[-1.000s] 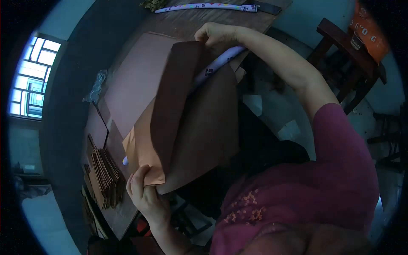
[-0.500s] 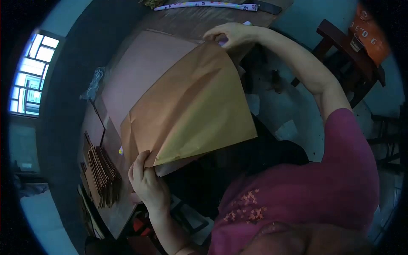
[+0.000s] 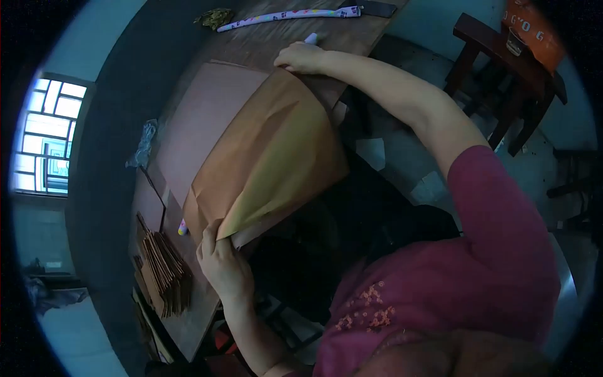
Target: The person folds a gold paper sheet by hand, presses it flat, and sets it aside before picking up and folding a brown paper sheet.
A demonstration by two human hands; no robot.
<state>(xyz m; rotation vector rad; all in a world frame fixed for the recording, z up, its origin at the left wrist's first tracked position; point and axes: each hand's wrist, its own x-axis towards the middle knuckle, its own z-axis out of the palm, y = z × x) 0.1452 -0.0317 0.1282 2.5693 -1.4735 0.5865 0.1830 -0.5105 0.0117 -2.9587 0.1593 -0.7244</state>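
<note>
Head view: both hands (image 3: 227, 267) (image 3: 303, 58), seemingly closed, pinch the brown paper (image 3: 267, 144).

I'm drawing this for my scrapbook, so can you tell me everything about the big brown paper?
The big brown paper looks thin and slightly shiny, tan turning yellowish toward the right. Creases cross it, and it bows instead of lying flat. The left hand grips its lower left end; the right hand holds its upper end. It covers part of a pinkish sheet, and its right corner shows against dark clothing. Its underside is mostly hidden.
</note>
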